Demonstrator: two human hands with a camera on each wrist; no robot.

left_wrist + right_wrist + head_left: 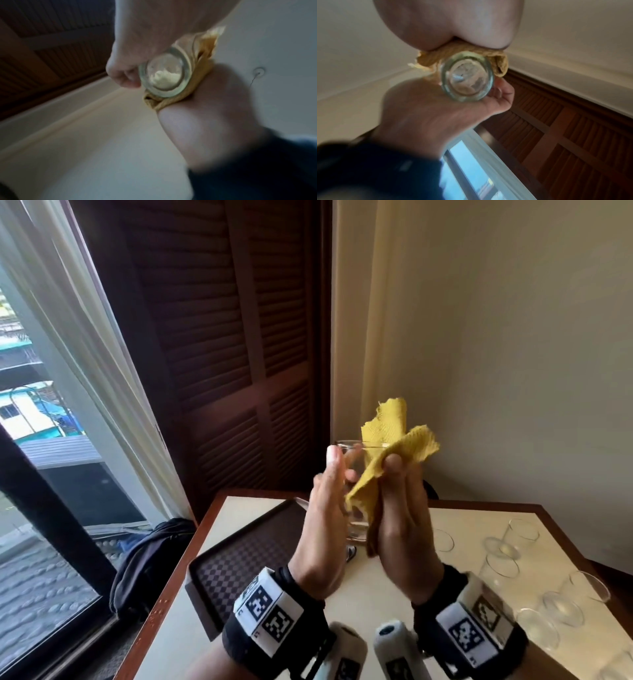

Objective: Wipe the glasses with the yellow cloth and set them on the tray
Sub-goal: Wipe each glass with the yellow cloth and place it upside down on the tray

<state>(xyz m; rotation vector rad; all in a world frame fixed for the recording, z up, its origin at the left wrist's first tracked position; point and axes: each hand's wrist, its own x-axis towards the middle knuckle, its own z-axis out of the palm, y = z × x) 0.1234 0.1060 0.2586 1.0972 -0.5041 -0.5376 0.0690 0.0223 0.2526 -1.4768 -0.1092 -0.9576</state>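
Note:
Both hands are raised above the table. My left hand (pixel 325 501) grips a clear glass (pixel 355 527) upright from its left side, fingers curled round the wall (pixel 428 108). My right hand (pixel 400 508) pinches the yellow cloth (pixel 387 436) and presses it against the right side of the glass. Part of the cloth is tucked inside and sticks out over the rim. The thick glass base (pixel 164 75) (pixel 467 77) faces both wrist cameras, with cloth (pixel 202 54) (pixel 500 63) bunched beside it. The dark checkered tray (pixel 246 549) lies on the table's left and holds no glass.
Several clear glasses (pixel 520 534) stand on the right half of the cream table (pixel 462 525). A small object (pixel 351 553) lies under the raised hands. A dark bag (pixel 154 553) sits on the floor by the window; a louvred wooden door stands behind.

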